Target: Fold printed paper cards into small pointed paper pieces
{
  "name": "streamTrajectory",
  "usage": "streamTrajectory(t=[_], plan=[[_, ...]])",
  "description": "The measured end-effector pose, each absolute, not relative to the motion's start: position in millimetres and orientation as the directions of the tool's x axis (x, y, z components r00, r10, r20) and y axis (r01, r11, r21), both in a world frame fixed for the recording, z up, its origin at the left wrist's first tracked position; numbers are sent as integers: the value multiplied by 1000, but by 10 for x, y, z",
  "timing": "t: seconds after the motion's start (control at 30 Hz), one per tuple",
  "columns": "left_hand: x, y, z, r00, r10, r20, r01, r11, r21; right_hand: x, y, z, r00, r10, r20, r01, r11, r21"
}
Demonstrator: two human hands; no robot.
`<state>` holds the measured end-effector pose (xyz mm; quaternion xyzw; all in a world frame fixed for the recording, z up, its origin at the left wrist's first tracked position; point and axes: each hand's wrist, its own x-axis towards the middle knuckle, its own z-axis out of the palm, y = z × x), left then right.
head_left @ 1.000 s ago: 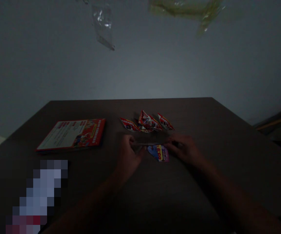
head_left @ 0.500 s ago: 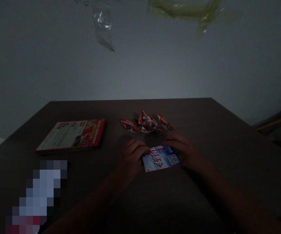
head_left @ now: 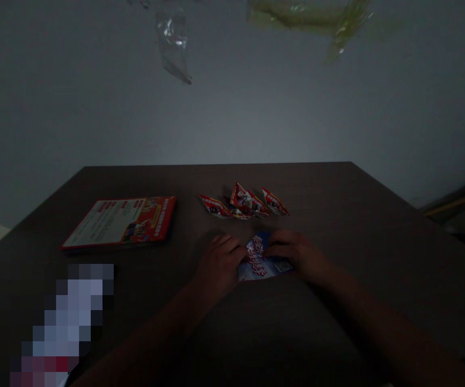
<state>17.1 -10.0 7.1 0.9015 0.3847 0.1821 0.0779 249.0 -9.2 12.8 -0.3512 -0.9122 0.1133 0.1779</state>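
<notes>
A blue and white printed sheet (head_left: pixel 256 264) with red lettering and a QR code lies low over the table in front of me. My left hand (head_left: pixel 222 263) is closed on its left side, thumb on top. From the right, my right hand (head_left: pixel 295 251) holds the sheet too, its fingers bent over the upper right part and partly covering the code. Just beyond the hands stand several folded red and white paper pieces (head_left: pixel 242 201), close together.
A stack of red and white printed sheets (head_left: pixel 115 223) rests on the dark table (head_left: pixel 317 188) at the left. Nearer, at the lower left, is a pixelated pale object (head_left: pixel 69 317). Behind the table rises a wall (head_left: pixel 232 118) with tape on it.
More of the sheet's upper part now shows, and its lettering reaches further up. My right hand has shifted slightly left over the sheet, covering part of the QR code.
</notes>
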Motion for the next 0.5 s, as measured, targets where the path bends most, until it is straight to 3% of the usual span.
streamTrajectory(t=[0.27, 0.5], plan=[[159, -75, 6, 653, 720, 234, 638, -690, 344, 2498, -71, 129, -672, 714, 196, 584, 673, -454], [185, -84, 72, 620, 761, 192, 690, -645, 328, 2454, -88, 122, -643, 733, 223, 592, 660, -462]])
